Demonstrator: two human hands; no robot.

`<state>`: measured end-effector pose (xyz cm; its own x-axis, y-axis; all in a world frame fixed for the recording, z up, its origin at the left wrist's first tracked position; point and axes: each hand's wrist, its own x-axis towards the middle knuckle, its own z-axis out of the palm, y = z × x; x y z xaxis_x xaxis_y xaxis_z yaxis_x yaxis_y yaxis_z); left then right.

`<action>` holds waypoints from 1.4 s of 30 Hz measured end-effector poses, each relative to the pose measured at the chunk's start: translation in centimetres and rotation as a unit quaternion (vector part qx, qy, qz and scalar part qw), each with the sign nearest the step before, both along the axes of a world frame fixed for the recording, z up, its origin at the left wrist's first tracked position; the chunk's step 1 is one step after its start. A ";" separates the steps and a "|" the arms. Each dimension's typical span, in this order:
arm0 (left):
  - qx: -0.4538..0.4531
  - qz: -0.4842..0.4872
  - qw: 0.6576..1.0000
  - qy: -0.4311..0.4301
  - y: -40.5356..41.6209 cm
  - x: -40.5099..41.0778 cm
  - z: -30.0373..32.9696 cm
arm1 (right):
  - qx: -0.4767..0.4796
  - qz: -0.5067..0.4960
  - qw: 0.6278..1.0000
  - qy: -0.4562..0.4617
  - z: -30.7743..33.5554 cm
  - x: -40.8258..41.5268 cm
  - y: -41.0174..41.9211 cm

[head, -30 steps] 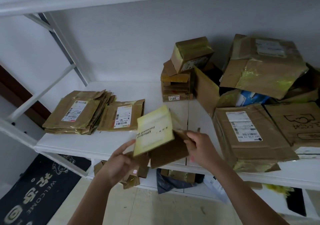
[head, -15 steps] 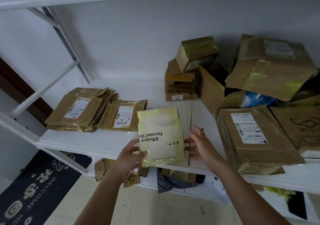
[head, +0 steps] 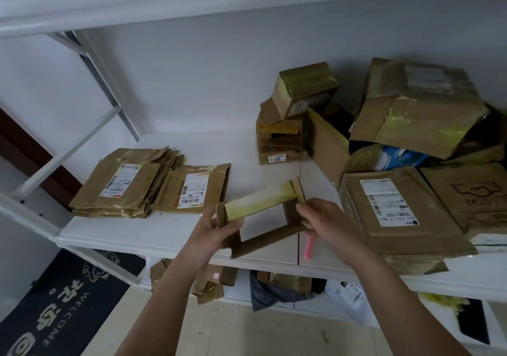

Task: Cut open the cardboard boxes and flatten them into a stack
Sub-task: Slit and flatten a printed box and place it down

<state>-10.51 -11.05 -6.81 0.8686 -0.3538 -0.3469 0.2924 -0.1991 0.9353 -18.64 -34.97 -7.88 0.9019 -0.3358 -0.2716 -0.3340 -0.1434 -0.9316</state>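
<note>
The small open box (head: 263, 215), a see-through ring now, is held by both hands over the shelf (head: 153, 232), left hand (head: 216, 228) and right hand (head: 323, 220) curled on opposite corners, and should be squashed flat.

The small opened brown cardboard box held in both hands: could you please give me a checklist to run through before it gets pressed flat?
1. Ends open: ok. The small opened brown cardboard box is a hollow sleeve; the white shelf shows through it.
2. Left hand grips the left corner: ok.
3. Right hand pinches the right side: ok.
4. Pink cutter safe: cannot tell. It juts below the right hand; its blade is hidden.
5. Room on the stack of flattened brown boxes: ok, its top is bare.
6. Tape fully cut: cannot tell. Yellowish tape covers the top face.
</note>
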 end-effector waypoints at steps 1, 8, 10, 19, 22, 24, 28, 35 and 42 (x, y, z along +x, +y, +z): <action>0.003 0.005 1.000 -0.004 0.1 -0.1 -0.2 | 0.006 -0.003 1.000 0.001 -0.2 -0.2 0.0; 0.050 -0.045 0.995 -0.075 -0.3 -0.6 -0.4 | -0.151 0.001 0.987 -0.047 -1.4 -0.2 0.5; 0.063 -0.056 0.991 -0.106 -0.6 -0.7 -0.2 | -0.238 0.034 0.963 -0.120 -1.4 0.0 0.9; 0.022 -0.047 0.995 -0.089 0.9 -0.7 -0.6 | -0.184 0.063 0.961 -0.199 -1.0 0.1 1.3; 0.043 -0.056 0.990 -0.119 1.5 -0.5 -0.9 | -0.083 0.067 0.974 -0.200 -1.2 -0.3 0.8; 0.059 -0.079 0.989 -0.110 1.9 -0.4 -1.5 | -0.053 0.069 0.984 -0.157 -2.4 -0.4 1.0; 0.126 -0.163 0.976 -0.068 1.9 -1.3 -4.4 | 0.048 0.040 0.998 -0.026 -4.5 -0.2 1.3; 0.275 -0.252 0.921 -0.109 -0.1 -3.1 -8.9 | -0.187 0.035 0.980 0.059 -8.1 -0.3 2.1; 0.272 0.044 0.956 -0.105 1.1 -2.0 -8.9 | -0.102 -0.054 0.993 -0.013 -7.1 -0.3 1.4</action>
